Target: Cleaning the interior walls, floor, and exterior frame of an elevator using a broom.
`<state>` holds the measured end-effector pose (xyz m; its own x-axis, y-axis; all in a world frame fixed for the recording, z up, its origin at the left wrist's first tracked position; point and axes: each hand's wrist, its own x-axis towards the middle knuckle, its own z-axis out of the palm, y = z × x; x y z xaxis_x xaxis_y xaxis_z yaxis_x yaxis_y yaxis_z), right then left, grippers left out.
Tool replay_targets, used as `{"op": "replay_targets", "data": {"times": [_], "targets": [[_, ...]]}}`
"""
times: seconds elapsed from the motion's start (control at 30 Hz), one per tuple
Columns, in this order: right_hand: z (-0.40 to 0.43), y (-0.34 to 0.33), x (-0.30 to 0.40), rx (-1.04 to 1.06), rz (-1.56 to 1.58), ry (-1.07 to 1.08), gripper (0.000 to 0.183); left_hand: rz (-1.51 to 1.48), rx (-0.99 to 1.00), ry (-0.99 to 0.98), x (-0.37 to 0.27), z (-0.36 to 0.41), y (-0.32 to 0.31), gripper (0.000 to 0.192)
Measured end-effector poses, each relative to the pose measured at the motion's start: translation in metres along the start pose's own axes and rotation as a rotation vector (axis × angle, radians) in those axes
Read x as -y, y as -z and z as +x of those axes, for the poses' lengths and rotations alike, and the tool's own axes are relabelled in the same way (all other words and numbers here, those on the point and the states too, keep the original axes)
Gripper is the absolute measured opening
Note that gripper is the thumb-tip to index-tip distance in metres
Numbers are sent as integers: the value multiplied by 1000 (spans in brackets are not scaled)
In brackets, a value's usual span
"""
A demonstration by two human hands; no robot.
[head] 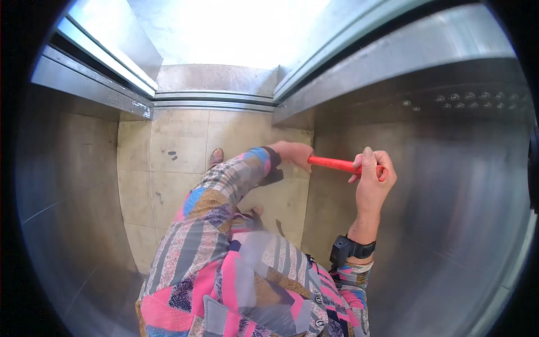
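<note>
Both my hands grip a long, thin red handle (334, 163), held almost level in front of the right-hand metal wall. My left hand (296, 153) reaches across the body and closes around its left end. My right hand (373, 170) is wrapped about the other end, thumb pointing up, and a rounded red tip shows beside the palm. What the handle belongs to cannot be told from here. A black strap with a box-shaped device (347, 249) sits on my right wrist, and another dark band (273, 156) circles the left wrist.
I stand inside a lift car with metal walls (67, 181). Rows of round buttons (471, 97) line the right wall. Ahead, the doorway is open above a grooved metal sill (214, 103). Dark marks (172, 155) spot the tiled floor (179, 189), near my foot (216, 156).
</note>
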<state>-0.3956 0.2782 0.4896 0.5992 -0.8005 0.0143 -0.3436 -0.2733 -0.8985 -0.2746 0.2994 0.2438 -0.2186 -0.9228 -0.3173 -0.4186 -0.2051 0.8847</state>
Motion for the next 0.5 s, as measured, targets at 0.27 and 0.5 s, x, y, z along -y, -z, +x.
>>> {"op": "replay_targets", "data": {"times": [0.27,0.5], "targets": [[39,-68,14,-239,159,79,12,295,-52,-5,54,-7,86,32],[-8,-78,-13,-266,230,-84,17,521,-109,-58,93,-41,111,15]]}}
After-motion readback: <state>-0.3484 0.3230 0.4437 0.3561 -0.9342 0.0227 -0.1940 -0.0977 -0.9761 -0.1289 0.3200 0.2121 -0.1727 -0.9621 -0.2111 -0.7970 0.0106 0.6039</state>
